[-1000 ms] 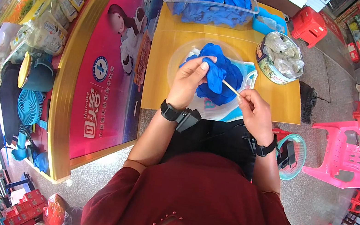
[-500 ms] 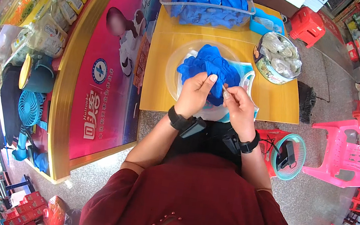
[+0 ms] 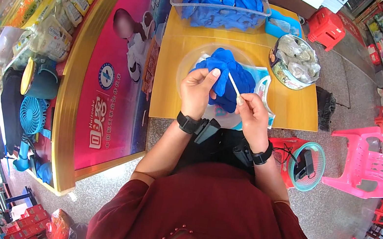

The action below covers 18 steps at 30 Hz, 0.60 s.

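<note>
Since half a second ago the hands have been raised and parted, left hand (image 3: 199, 91) pinched on a blue piece (image 3: 222, 77) over the bench's near edge, right hand (image 3: 251, 111) pinching a thin white stick (image 3: 234, 84); slip risk from light fingertip grip.

A clear tub (image 3: 179, 0) of blue pieces sits at the wooden table's (image 3: 296, 113) far edge. A round tin (image 3: 278, 69) of wrapped bits stands near its right edge. 1 pink plastic chair (image 3: 368, 163) stands right of the table.
</note>
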### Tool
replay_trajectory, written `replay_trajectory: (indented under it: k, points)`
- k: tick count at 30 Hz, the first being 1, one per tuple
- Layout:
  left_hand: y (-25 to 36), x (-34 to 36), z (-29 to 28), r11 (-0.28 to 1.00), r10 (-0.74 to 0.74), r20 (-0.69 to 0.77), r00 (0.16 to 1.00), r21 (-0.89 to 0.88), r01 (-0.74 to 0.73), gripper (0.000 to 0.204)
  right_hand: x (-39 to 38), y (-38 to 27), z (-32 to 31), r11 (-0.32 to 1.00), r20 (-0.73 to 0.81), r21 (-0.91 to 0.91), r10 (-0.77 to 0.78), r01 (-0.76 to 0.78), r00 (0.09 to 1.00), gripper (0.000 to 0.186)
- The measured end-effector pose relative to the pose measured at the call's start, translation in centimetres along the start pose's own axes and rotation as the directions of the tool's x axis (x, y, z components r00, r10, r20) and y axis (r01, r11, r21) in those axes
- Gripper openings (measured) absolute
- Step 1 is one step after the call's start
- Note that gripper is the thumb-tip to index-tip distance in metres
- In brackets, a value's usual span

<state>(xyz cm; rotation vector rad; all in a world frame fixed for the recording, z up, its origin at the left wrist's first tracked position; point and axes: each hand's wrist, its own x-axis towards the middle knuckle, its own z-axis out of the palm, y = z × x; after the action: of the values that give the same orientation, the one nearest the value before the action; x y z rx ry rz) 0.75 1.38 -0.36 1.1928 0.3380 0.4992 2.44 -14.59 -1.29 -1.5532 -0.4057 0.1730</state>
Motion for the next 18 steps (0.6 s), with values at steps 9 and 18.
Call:
replay_trajectory:
  k: [9, 18]
  points:
    - [-1.7, -1.7, 1.1, 0.998, 0.051, 0.129, 0.99, -0.04, -0.046, 0.025, -0.3, -0.9, 0.8, 0.94, 0.063, 0.292, 0.165, -0.176, 0.984, 0.006]
    - [1.1, -0.2, -0.1, 0.984, -0.065, 0.113, 0.992, -0.157, 0.082, 0.022, -0.2, -0.2, 0.1, 0.999, 0.092, -0.028, -0.024, 0.026, 0.995, 0.006]
